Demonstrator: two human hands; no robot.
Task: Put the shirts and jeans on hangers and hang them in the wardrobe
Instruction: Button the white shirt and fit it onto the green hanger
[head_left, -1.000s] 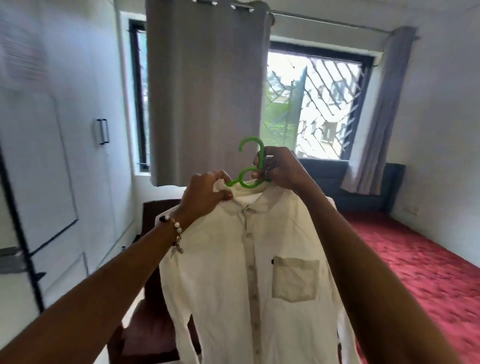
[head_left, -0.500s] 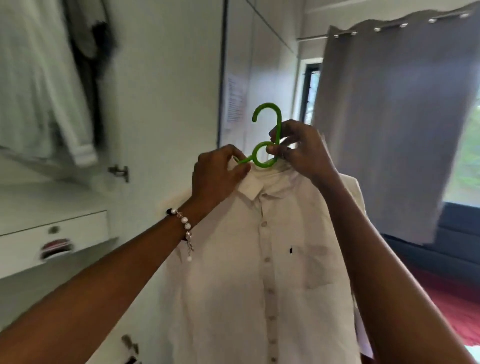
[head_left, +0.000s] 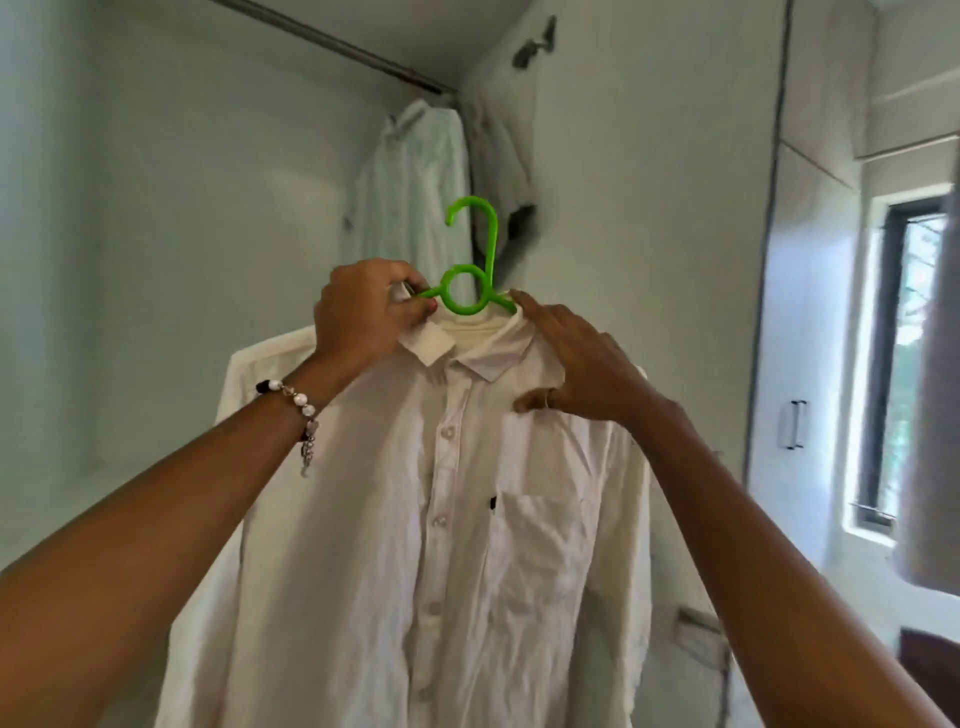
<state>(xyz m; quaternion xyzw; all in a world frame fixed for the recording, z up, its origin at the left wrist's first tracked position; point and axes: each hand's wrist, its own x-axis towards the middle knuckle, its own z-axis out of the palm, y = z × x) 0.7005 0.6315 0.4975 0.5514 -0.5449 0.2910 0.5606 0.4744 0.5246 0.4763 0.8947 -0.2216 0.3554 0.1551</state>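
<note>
A white button-up shirt (head_left: 452, 545) with a chest pocket hangs on a green plastic hanger (head_left: 470, 260), held up in front of the open wardrobe. My left hand (head_left: 363, 317) grips the hanger's left arm together with the collar. My right hand (head_left: 576, 364) lies with straight fingers on the shirt's right shoulder, its forefinger touching the hanger's right arm. The hanger's hook points up and left, well below the wardrobe rail (head_left: 337, 47).
Two pale shirts (head_left: 415, 192) hang from the rail at the wardrobe's back right, next to the white side panel (head_left: 649, 208). Closed white wardrobe doors with a handle (head_left: 797, 423) and a window (head_left: 904, 364) stand to the right.
The view has swung left from the window to the inside of the wardrobe. My right hand has let go of the hanger's hook and now rests open on the shirt's shoulder.
</note>
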